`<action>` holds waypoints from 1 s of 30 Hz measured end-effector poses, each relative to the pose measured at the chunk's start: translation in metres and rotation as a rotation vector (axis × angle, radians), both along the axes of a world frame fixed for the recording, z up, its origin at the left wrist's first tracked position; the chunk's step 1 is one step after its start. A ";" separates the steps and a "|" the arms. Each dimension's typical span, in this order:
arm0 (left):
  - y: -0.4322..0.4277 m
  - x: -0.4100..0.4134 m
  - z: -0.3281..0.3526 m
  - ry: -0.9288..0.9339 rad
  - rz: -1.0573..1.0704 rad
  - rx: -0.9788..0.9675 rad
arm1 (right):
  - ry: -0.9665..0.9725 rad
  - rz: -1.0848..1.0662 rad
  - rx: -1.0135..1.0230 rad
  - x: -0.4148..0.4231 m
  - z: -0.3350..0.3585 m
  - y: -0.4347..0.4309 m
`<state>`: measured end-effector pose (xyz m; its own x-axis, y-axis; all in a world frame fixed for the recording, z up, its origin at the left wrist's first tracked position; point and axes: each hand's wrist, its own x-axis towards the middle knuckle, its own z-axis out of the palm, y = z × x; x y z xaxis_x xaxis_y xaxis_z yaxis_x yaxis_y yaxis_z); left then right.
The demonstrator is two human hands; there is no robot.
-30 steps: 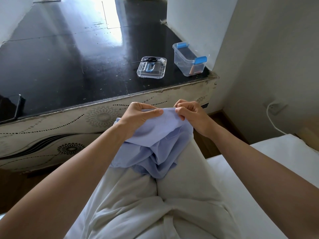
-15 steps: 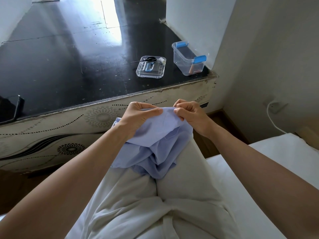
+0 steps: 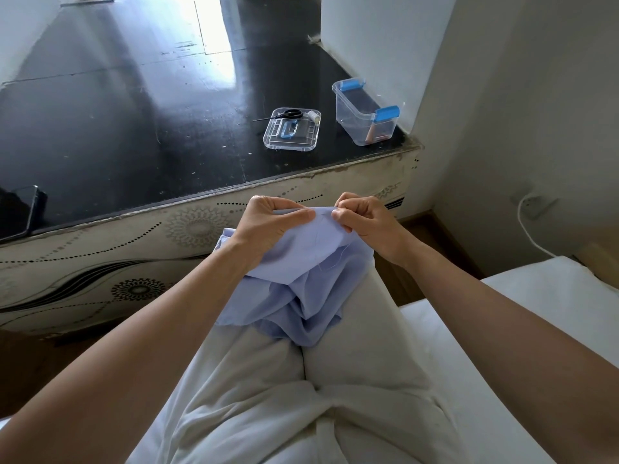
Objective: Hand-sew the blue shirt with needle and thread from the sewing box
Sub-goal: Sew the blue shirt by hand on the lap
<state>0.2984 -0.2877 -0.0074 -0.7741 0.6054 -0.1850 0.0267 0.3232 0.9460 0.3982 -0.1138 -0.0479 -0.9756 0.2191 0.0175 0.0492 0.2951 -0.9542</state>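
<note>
Resting on lid (image 3: 272,142): scissors (image 3: 292,113), spool (image 3: 314,115) (box (image 3: 350,120) beside)

The left hand (image 3: 268,226) and the right hand (image 3: 365,222) pinch the top fold of the blue shirt (image 3: 301,279) close together, the left thumb flat on the cloth and the right fingers curled at its edge. The rest of the shirt hangs bunched below them over pale trousers (image 3: 335,380), and a thin thread (image 3: 330,262) trails just below the right hand. Beyond the hands, on the black surface (image 3: 134,112), the clear sewing box (image 3: 363,112) stands beyond the right hand beside its lid (image 3: 291,130), which bears scissors (image 3: 291,113), and a phone (image 3: 20,209) lies far out past the left hand.
</note>
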 end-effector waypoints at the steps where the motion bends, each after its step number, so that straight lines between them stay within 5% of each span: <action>1: 0.000 0.000 0.000 -0.002 0.003 -0.002 | 0.003 0.007 -0.018 0.000 0.000 0.000; 19: 0.001 -0.007 -0.002 -0.283 -0.060 0.072 | -0.054 0.156 -0.402 0.003 0.003 0.003; 30: 0.003 -0.004 -0.001 -0.379 -0.155 0.136 | -0.047 0.163 -0.429 -0.002 0.005 -0.006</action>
